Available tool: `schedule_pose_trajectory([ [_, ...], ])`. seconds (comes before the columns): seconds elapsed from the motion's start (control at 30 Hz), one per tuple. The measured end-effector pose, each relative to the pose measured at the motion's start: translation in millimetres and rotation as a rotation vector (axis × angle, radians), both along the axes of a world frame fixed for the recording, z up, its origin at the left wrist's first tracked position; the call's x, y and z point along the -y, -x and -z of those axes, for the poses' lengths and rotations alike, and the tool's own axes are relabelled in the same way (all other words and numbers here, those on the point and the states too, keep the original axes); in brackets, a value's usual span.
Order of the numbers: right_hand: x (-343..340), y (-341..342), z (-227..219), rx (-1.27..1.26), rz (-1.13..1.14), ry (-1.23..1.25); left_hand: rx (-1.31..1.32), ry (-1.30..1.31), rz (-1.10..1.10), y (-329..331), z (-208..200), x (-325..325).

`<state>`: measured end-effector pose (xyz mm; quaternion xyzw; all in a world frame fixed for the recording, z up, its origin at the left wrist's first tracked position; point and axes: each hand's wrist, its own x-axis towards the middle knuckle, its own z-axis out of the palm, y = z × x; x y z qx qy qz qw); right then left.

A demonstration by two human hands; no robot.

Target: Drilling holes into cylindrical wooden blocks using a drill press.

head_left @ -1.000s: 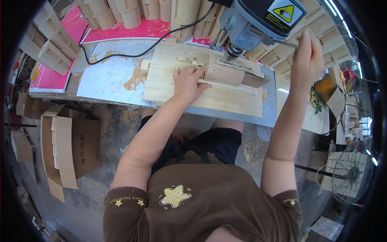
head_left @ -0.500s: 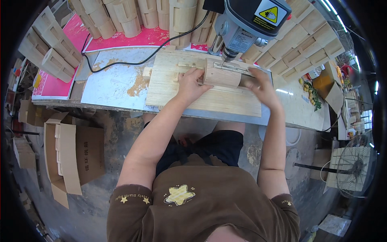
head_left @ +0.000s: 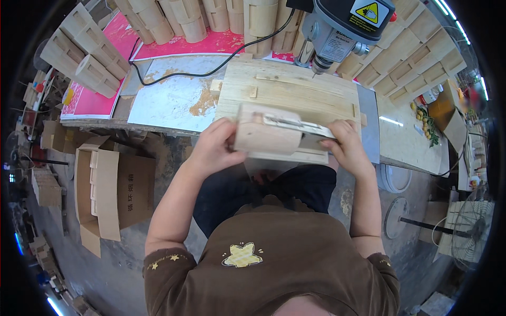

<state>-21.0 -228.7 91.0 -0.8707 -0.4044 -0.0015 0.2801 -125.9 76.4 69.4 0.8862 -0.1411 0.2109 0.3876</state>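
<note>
A rounded, pale wooden block (head_left: pixel 268 138) is held up over the front edge of the bench, slightly blurred. My left hand (head_left: pixel 215 146) grips its left end, with the fingers behind and the thumb in front. Along the block's top lies a flat, light strip (head_left: pixel 295 125) that sticks out past its right end. My right hand (head_left: pixel 348 145) is closed on that projecting end. A darker part shows beneath the strip, its kind unclear. Behind the block lies a wooden board (head_left: pixel 295 87) with small wooden stops, and the bit of a drill press (head_left: pixel 337 39) hangs above its far side.
Stacked hollow wooden blocks (head_left: pixel 261 21) line the back, with more at the left (head_left: pixel 97 76) and right (head_left: pixel 406 52). A black cable (head_left: pixel 195 75) curves across the bench. An open cardboard box (head_left: pixel 108 189) stands on the floor at left, a fan (head_left: pixel 474 226) at right.
Both hands have brought the wooden block toward me, off the board and away from the drill bit. The view has shifted a little. The board's stops now show.
</note>
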Motion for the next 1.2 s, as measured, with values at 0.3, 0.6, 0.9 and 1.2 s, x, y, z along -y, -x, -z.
schedule_pose_trajectory([
  [0.3, 46, 17, -32, -0.054, 0.121, -0.044, -0.526, 1.104, -0.44, 45, -24, -37],
  [0.6, 26, -4, -7, -0.166, 0.129, -0.275, -0.738, 0.947, -0.4, 3, -16, -12],
  [0.9, 21, -15, 22, -0.442, 0.102, -0.338, -0.826, 1.062, -0.162, -21, 7, 20],
  [1.2, 27, -21, 29, -0.172, 0.254, -0.295, -0.462, 1.07, -0.015, -35, 30, 65],
])
